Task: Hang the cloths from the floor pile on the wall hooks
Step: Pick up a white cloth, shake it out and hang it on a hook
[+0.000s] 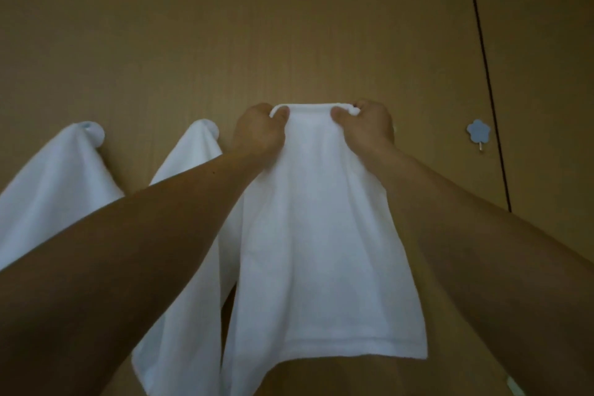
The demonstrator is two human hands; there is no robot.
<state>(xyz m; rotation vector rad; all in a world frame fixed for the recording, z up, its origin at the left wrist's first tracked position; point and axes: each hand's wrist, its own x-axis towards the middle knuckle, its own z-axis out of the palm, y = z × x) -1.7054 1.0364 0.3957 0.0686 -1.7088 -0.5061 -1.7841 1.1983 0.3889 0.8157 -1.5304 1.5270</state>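
A cloth [318, 235] is being held up against the wall [289, 26] at the centre of the frame. Its top edge is being pinched at both corners. The left corner is being gripped by the left hand [257, 133], with the thumb curled over the front of the fabric, and the right corner is being gripped the same way by the right hand [368, 125]. The edge is being kept taut and level between the two hands. The rest of the cloth is being left to hang straight down, with its hemmed bottom edge in the lower middle of the frame. Both forearms are being stretched up from the lower corners.

Two more white cloths are being carried on the wall at left. The far cloth [54, 186], at the left edge, is being borne at its peak by a hook [94, 132], of which only a pale blue rim is being shown. The near cloth [196, 157], just left of the left hand, is being draped from a second peak, and its lower part is being crossed by the left forearm.

At the right of the frame, well apart from the right hand, a pale blue flower hook [478, 131] is being left bare. Whether a hook is lying behind the held cloth cannot be told. The wall is being crossed by a dark seam [485, 74] just right of the flower hook.
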